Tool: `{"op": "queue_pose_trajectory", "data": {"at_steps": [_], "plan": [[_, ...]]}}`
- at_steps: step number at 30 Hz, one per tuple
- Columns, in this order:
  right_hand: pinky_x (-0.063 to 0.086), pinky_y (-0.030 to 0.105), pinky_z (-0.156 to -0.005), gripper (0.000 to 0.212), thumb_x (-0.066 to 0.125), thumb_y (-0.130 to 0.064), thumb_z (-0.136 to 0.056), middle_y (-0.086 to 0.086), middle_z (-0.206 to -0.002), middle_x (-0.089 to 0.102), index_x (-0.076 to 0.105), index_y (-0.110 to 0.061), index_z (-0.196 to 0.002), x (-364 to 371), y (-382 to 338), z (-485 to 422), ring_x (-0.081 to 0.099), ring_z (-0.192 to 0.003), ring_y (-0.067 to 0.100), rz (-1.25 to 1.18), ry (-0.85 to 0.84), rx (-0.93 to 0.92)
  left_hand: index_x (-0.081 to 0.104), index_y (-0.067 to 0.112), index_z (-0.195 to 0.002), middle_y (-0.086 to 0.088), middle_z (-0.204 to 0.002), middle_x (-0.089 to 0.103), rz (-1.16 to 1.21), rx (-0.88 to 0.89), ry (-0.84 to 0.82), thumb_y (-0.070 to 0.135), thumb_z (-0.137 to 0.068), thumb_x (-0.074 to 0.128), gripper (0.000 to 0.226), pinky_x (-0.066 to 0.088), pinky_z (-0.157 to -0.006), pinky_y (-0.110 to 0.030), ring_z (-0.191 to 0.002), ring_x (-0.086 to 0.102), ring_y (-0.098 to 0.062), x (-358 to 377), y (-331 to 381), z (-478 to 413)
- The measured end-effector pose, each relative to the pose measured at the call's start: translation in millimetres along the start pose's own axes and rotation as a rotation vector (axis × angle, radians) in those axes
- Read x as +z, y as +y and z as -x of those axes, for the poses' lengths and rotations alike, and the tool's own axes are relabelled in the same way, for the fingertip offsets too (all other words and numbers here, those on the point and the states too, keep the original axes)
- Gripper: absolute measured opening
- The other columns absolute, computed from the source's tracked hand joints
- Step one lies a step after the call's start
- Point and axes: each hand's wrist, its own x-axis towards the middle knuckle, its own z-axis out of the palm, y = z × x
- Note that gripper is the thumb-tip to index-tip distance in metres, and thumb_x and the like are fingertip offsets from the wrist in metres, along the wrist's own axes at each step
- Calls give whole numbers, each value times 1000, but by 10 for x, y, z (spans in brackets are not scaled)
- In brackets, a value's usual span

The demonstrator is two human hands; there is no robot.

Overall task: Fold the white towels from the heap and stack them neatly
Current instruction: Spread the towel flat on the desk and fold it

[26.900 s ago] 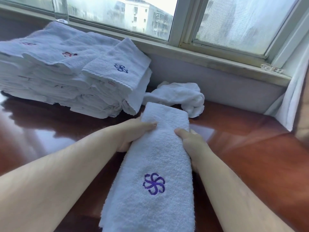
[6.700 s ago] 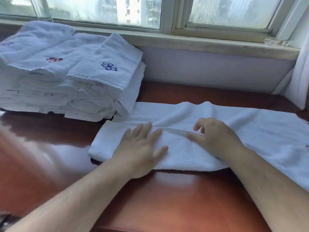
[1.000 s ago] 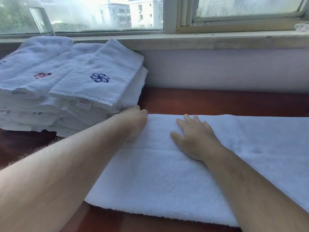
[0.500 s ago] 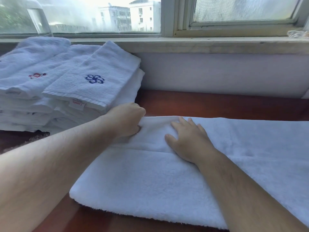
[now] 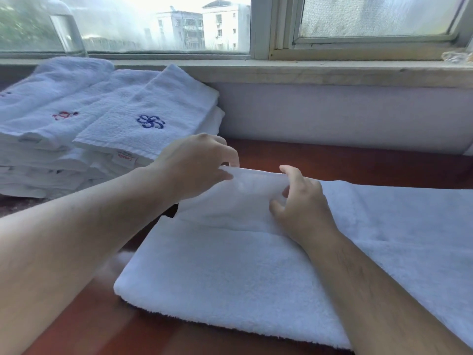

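A long white towel (image 5: 230, 272) lies across the red-brown table (image 5: 97, 326), folded lengthwise and running off to the right. Its far left edge is lifted off the table. My left hand (image 5: 197, 165) pinches that raised edge at its left end. My right hand (image 5: 299, 201) grips the same edge a little further right, fingers curled round the cloth. To the left stands the stack of folded white towels (image 5: 84, 139), the top one showing a blue embroidered flower.
A pale wall and a window sill (image 5: 320, 73) run along the back of the table. A clear bottle (image 5: 67, 29) stands on the sill behind the stack. A small clear object (image 5: 457, 56) sits at the sill's right end.
Both hands went from lying on the towel's far edge to gripping it. That edge has come up off the table.
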Motion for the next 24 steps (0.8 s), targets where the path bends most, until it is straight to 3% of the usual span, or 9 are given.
{"op": "queue_pose_trajectory", "data": {"at_steps": [3, 5, 7, 10, 12, 14, 19, 24], "plan": [[42, 43, -92, 67, 65, -31, -88, 2, -110, 61, 39, -30, -150, -22, 16, -26, 48, -113, 30, 104, 51, 8, 72, 38, -99, 20, -74, 44, 53, 5, 37, 42, -88, 72, 12, 30, -54, -25, -67, 47, -14, -91, -27, 178], [40, 41, -88, 54, 67, -35, -89, 7, -111, 56, 54, -30, -141, -44, 9, -42, 46, -109, 32, 205, 124, -15, 73, 36, -99, 21, -73, 43, 71, 9, 53, 42, -87, 72, 13, 31, -56, -26, -66, 47, -16, -117, -54, 330], [38, 40, -82, 25, 72, -34, -86, 9, -104, 51, 73, -25, -110, -92, -20, -44, 42, -101, 32, 250, 284, -101, 73, 36, -99, 19, -73, 43, 77, 6, 58, 39, -87, 73, 12, 36, -59, -29, -66, 48, -18, -122, -81, 476], [36, 43, -88, 9, 78, -26, -79, 9, -100, 56, 72, -19, -79, -203, -60, -20, 47, -98, 33, 291, 426, -246, 72, 33, -102, 16, -74, 41, 93, -3, 61, 30, -88, 74, 14, 45, -63, -33, -68, 51, -20, -137, -155, 633], [38, 44, -87, 9, 75, -22, -77, 4, -81, 61, 68, -17, -74, -281, -93, 31, 57, -82, 33, 303, 383, -357, 72, 32, -105, 20, -75, 39, 106, 10, 64, 24, -88, 74, 19, 45, -64, -32, -67, 48, -17, -165, -222, 699], [44, 42, -71, 10, 72, -19, -79, 3, -67, 58, 64, -15, -75, -343, -105, 138, 57, -67, 34, 321, 303, -461, 72, 32, -106, 21, -77, 40, 131, 43, 50, 20, -88, 75, 22, 44, -64, -30, -68, 45, -12, -196, -275, 766], [46, 36, -45, 11, 80, -11, -78, 4, -70, 54, 69, -13, -81, -473, -21, 522, 59, -63, 33, 352, 229, -615, 71, 36, -107, 18, -90, 48, 225, 109, -44, 20, -88, 74, 25, 44, -67, -26, -72, 49, -4, -157, -277, 1050], [47, 33, -46, 14, 86, -9, -73, 3, -70, 60, 73, -13, -78, -491, 27, 747, 62, -63, 31, 389, 62, -682, 70, 39, -106, 24, -93, 44, 277, 107, -74, 24, -89, 74, 23, 48, -65, -26, -71, 47, 0, 11, -188, 1406]]}}
